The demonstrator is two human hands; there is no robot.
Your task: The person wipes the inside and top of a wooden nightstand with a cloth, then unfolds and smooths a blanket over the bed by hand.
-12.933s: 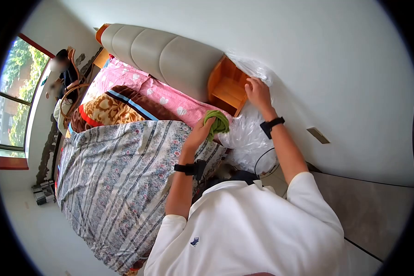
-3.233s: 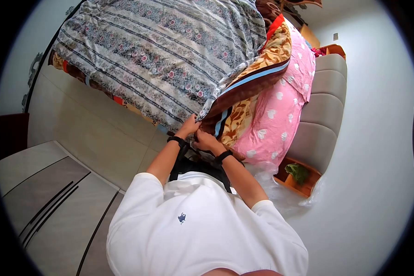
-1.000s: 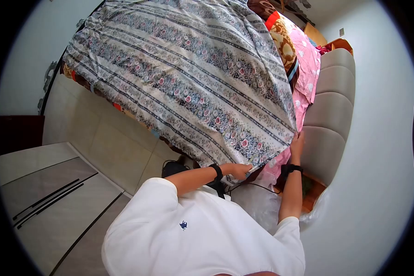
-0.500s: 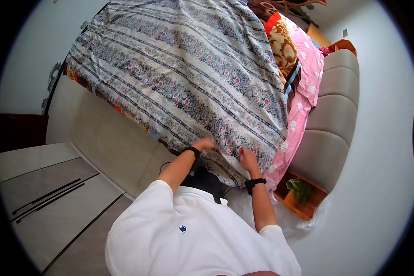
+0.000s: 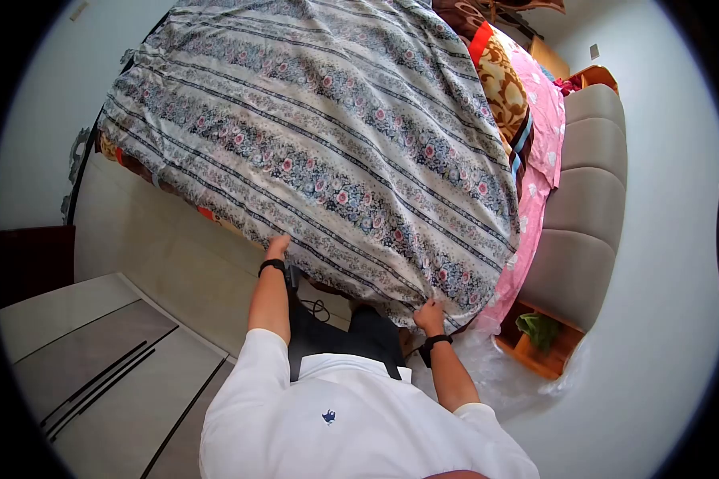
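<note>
A floral striped sheet (image 5: 319, 152) covers most of the bed, over a brown patterned blanket (image 5: 503, 92). My left hand (image 5: 278, 246) is closed on the sheet's near edge, left of my body. Farther right, my right hand (image 5: 430, 316) grips the same edge near the head end of the bed. Folds run through the cloth up from my right hand. Along the headboard side a strip of pink sheet with hearts (image 5: 527, 223) shows from under the floral one.
A padded grey headboard (image 5: 587, 191) stands against the right wall. At its near end, a wooden shelf box (image 5: 563, 355) holds a green cloth (image 5: 538, 329), with clear plastic wrap (image 5: 487, 371) beside it. Grey cabinet doors (image 5: 112, 375) lie at lower left; a cable (image 5: 315, 307) is near my legs.
Both hands have moved apart along the sheet's near edge, left hand leftward, right hand down, and now hold it. The floral sheet reaches farther toward the headboard than in the earliest frames.
</note>
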